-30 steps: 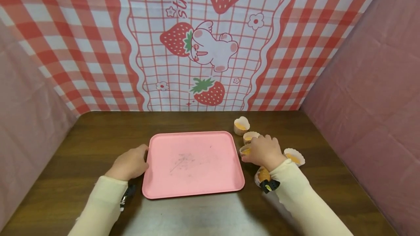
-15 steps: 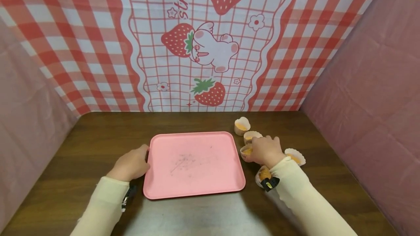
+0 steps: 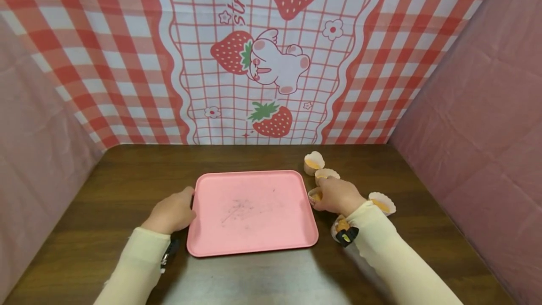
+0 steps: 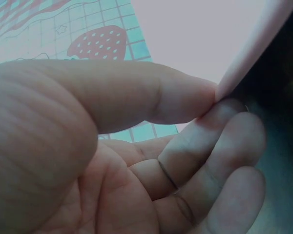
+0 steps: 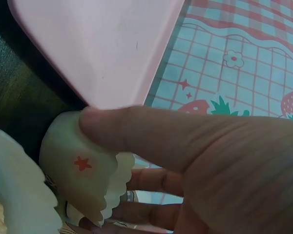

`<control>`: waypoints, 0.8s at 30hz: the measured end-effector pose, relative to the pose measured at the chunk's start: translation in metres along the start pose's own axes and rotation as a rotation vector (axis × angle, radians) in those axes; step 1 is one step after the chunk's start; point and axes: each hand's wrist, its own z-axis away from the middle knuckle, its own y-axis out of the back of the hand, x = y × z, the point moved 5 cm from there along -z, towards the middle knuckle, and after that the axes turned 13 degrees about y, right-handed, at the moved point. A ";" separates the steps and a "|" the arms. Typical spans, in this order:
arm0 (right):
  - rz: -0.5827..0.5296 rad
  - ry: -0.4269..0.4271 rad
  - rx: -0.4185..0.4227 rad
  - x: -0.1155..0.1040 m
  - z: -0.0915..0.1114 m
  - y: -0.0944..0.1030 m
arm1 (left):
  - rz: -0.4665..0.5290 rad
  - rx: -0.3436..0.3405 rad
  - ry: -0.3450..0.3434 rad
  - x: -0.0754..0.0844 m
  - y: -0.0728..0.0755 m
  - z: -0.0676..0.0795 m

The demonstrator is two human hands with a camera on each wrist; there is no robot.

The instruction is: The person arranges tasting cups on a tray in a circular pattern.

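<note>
My left hand (image 3: 171,212) pinches the left rim of the pink tray (image 3: 254,211) between thumb and fingers. The left wrist view shows the thumb (image 4: 185,97) on the tray's edge, the fingertips curled beneath. At the tray's right side, my right hand (image 3: 340,196) grips a small cupcake (image 3: 314,196) in a scalloped paper cup. Seen from the right wrist, the thumb lies on that paper cup (image 5: 80,151), which has a small red star, and other fingers are behind it. The cup is right by the tray's edge; I cannot tell whether they touch.
Two more cupcakes stand behind the right hand: a far one (image 3: 314,163) and a nearer one (image 3: 327,174). Another cupcake (image 3: 382,204) is right of the wrist, and one (image 3: 340,226) sits under the right forearm. A checked strawberry cloth (image 3: 271,69) hangs behind the wooden table (image 3: 139,164).
My right hand has moved slightly left with the cupcake, closer to the tray's right edge, and its fingers have drawn in. My left hand keeps its place on the tray rim.
</note>
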 end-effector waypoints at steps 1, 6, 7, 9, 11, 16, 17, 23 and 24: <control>0.000 0.017 0.007 0.000 -0.001 0.000 | 0.000 -0.001 0.003 0.000 0.000 0.000; 0.088 0.114 0.054 -0.002 -0.004 -0.002 | -0.002 -0.005 0.014 -0.001 -0.001 0.000; 0.108 0.129 0.064 -0.003 -0.004 -0.002 | -0.001 -0.005 0.016 -0.001 -0.001 0.000; 0.141 0.152 0.077 -0.003 -0.004 -0.003 | 0.000 -0.005 0.018 -0.001 -0.002 0.000; 0.148 0.161 0.083 -0.002 -0.004 -0.003 | -0.002 -0.004 0.019 -0.001 -0.002 0.000; 0.076 0.148 0.095 0.000 -0.003 0.000 | -0.006 -0.005 0.024 -0.001 -0.002 0.001; 0.054 0.144 0.104 0.001 -0.002 0.002 | -0.005 -0.006 0.025 -0.001 -0.002 0.001; -0.080 0.108 0.192 -0.001 0.005 0.023 | -0.008 0.004 0.015 0.001 -0.001 0.001; -0.101 0.105 0.207 -0.001 0.007 0.026 | -0.009 0.008 0.009 0.002 -0.001 0.001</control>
